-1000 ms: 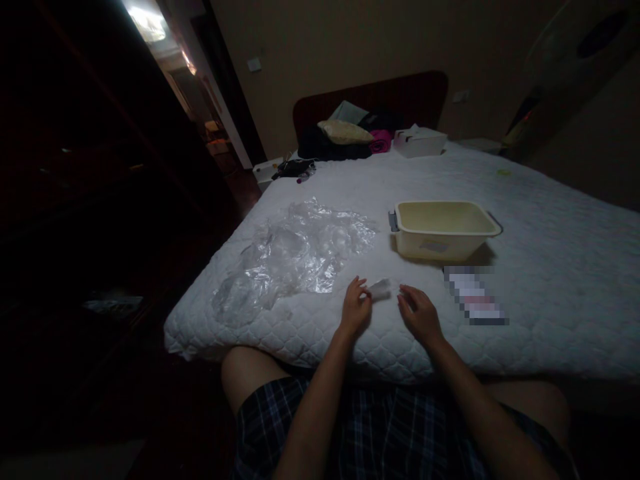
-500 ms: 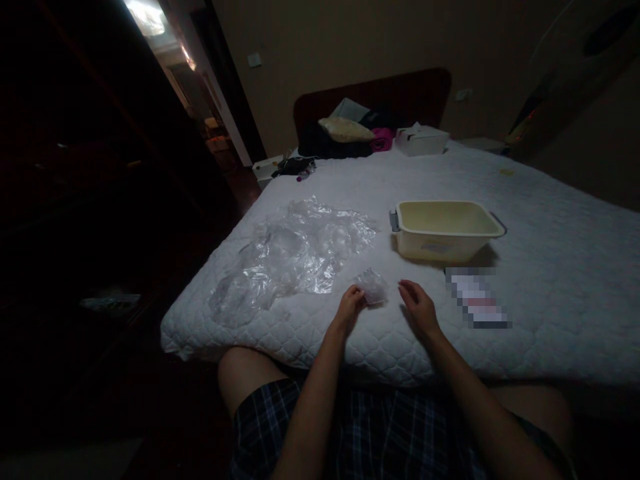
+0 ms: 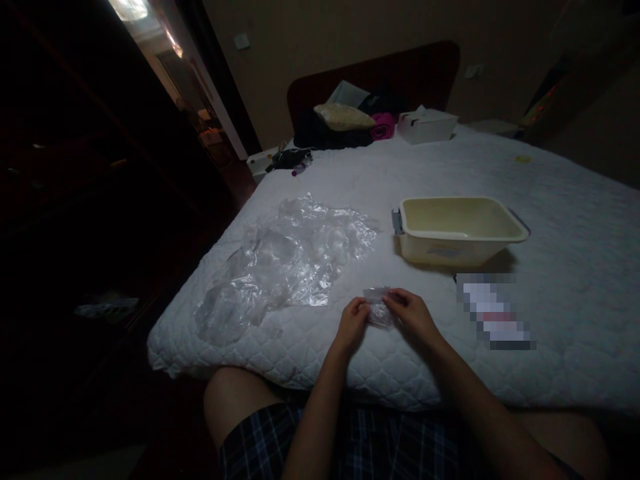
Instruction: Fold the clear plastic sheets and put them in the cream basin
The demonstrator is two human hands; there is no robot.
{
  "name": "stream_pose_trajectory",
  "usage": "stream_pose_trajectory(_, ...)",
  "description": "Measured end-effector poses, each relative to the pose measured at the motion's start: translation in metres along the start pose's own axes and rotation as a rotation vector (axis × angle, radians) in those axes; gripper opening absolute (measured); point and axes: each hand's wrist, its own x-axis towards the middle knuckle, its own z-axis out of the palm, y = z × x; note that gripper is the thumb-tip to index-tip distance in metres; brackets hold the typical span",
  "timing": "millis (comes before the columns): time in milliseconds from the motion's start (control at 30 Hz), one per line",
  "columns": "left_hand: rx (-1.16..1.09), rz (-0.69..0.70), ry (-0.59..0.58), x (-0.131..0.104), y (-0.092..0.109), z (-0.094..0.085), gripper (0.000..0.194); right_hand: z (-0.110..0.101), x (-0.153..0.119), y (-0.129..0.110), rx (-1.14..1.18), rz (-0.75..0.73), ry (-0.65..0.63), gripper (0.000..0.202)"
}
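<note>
Between my hands, near the bed's front edge, is a small clear plastic bag (image 3: 379, 312), wrinkled and shiny. My left hand (image 3: 353, 321) pinches its left side. The fingers of my right hand (image 3: 411, 312) are closed on its upper right side. To the left, a wide heap of crumpled clear plastic bags (image 3: 295, 257) lies spread over the white quilted bed cover (image 3: 300, 347).
A cream plastic basin (image 3: 450, 250) with grey handles stands beyond my right hand. A pixelated flat object (image 3: 493, 312) lies in front of it. A white box (image 3: 427, 125), a pillow (image 3: 344, 117) and dark cloth sit by the headboard (image 3: 415, 73).
My right hand has moved left and taken hold of the bag. The bag is now held from both sides. The whole view has shifted slightly.
</note>
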Motion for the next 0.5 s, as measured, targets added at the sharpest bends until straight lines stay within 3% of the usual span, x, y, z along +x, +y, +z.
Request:
stream_pose_trajectory(133,-0.036,-0.048,-0.004,-0.007,0.006,0.004,0.025,-0.016,0.011,-0.010,0.017,0.030,0.041,0.036)
stream_pose_trajectory(233,-0.042,-0.071,0.007,-0.012,0.011,0.006,0.026,-0.043,0.031,-0.031,-0.015,0.027,0.123,0.036)
stream_pose_trajectory(400,-0.032,-0.150,0.055,-0.013,0.016,0.006,0.028,-0.099,0.081,-0.084,-0.006,-0.030,0.260,0.037)
stream_pose_trajectory(500,-0.011,-0.218,0.078,-0.011,0.016,0.006,0.031,-0.122,0.117,-0.106,-0.048,-0.004,0.280,0.035)
